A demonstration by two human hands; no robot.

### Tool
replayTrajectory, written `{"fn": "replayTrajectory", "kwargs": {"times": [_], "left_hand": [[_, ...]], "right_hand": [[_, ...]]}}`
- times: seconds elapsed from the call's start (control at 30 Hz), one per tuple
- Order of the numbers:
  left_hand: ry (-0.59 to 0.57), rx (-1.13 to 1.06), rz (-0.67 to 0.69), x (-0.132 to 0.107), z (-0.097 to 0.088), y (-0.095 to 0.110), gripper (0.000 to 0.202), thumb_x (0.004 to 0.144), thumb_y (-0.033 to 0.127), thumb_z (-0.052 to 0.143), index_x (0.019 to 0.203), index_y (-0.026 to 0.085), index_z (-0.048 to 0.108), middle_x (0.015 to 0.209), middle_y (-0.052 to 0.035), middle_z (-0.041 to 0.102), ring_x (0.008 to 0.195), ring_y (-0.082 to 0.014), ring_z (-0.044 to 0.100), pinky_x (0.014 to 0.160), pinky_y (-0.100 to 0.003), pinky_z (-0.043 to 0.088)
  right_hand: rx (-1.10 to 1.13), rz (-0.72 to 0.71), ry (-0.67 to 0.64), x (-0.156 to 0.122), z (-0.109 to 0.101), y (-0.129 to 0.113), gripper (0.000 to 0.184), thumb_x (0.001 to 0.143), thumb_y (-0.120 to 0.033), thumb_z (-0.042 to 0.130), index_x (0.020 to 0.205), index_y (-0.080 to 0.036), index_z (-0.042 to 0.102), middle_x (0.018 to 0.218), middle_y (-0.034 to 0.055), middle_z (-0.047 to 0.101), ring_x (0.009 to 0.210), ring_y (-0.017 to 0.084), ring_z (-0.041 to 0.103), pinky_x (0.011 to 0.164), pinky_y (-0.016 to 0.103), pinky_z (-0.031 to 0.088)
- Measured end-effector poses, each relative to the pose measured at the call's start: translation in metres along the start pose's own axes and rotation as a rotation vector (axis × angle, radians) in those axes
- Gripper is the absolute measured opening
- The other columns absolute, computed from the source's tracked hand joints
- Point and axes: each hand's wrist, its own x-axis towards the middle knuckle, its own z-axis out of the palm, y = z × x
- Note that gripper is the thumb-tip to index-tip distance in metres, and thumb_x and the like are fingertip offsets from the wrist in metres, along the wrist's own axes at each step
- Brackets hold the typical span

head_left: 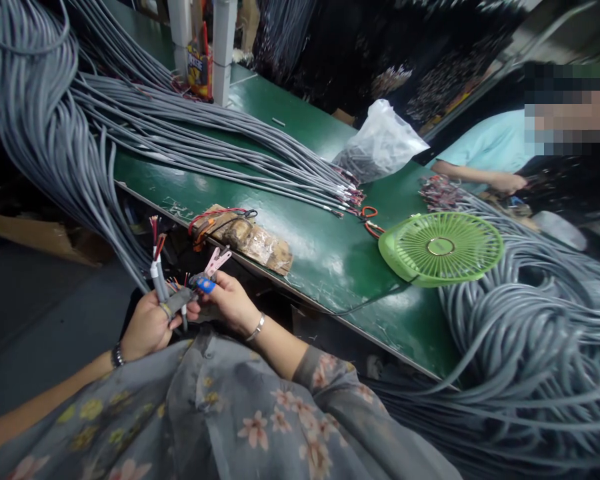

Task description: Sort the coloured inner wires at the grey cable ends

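Observation:
My left hand is closed round the ends of several grey cables, whose stripped coloured wires stick up above the fist. My right hand is closed on a small pink-handled cutting tool, its tip at the cable end held in the left hand. A blue guard covers one right fingertip. Both hands work just off the near edge of the green table, above my floral-patterned lap.
Thick bundles of grey cable hang at left and lie across the table; another heap fills the right. A green fan, a taped brown block, a plastic bag and a co-worker's hand are beyond.

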Motion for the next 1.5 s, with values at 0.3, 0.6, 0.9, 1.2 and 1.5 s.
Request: {"fn": "replayTrajectory", "kwargs": {"times": [0.3, 0.6, 0.9, 1.2, 1.5], "left_hand": [[-0.16, 0.044, -0.041, -0.003, 0.003, 0.018, 0.052, 0.034, 0.052, 0.101, 0.054, 0.016, 0.07, 0.045, -0.0032, 0.067, 0.038, -0.0094, 0.056, 0.036, -0.016, 0.035], [-0.22, 0.084, 0.0, 0.004, 0.015, 0.018, 0.05, 0.042, 0.055, 0.098, 0.056, 0.017, 0.068, 0.045, -0.0011, 0.065, 0.04, -0.0092, 0.054, 0.038, -0.017, 0.034], [-0.232, 0.123, -0.008, 0.003, 0.016, 0.015, 0.039, 0.049, 0.043, 0.095, 0.057, 0.017, 0.066, 0.045, -0.0024, 0.063, 0.04, -0.0113, 0.054, 0.04, -0.02, 0.032], [-0.16, 0.129, 0.005, -0.006, 0.011, 0.013, 0.035, 0.046, 0.038, 0.094, 0.056, 0.018, 0.068, 0.048, -0.0036, 0.066, 0.042, -0.0131, 0.058, 0.041, -0.022, 0.035], [-0.116, 0.064, 0.0, -0.005, 0.019, 0.018, 0.036, 0.044, 0.035, 0.095, 0.058, 0.018, 0.067, 0.047, -0.0016, 0.066, 0.041, -0.0124, 0.057, 0.039, -0.021, 0.032]], "right_hand": [[0.07, 0.067, 0.061, 0.016, -0.023, -0.027, 0.058, 0.091, -0.073, 0.064, 0.081, -0.016, 0.069, 0.074, 0.0014, 0.067, 0.059, 0.009, 0.054, 0.059, 0.023, 0.05], [0.113, -0.019, 0.012, 0.029, -0.008, -0.024, 0.055, 0.089, -0.07, 0.069, 0.098, -0.017, 0.077, 0.072, 0.0003, 0.064, 0.064, 0.012, 0.053, 0.064, 0.025, 0.051], [0.206, -0.005, 0.089, 0.027, 0.001, -0.026, 0.048, 0.087, -0.066, 0.075, 0.081, -0.018, 0.071, 0.066, -0.0005, 0.061, 0.06, 0.011, 0.051, 0.059, 0.023, 0.05], [0.232, 0.096, 0.054, 0.019, -0.001, -0.035, 0.046, 0.09, -0.062, 0.073, 0.081, -0.018, 0.066, 0.068, -0.001, 0.064, 0.057, 0.01, 0.053, 0.054, 0.02, 0.05], [0.173, -0.011, 0.08, 0.018, 0.0, -0.03, 0.047, 0.087, -0.063, 0.076, 0.081, -0.018, 0.069, 0.068, -0.0004, 0.064, 0.057, 0.009, 0.052, 0.056, 0.021, 0.051]]}}
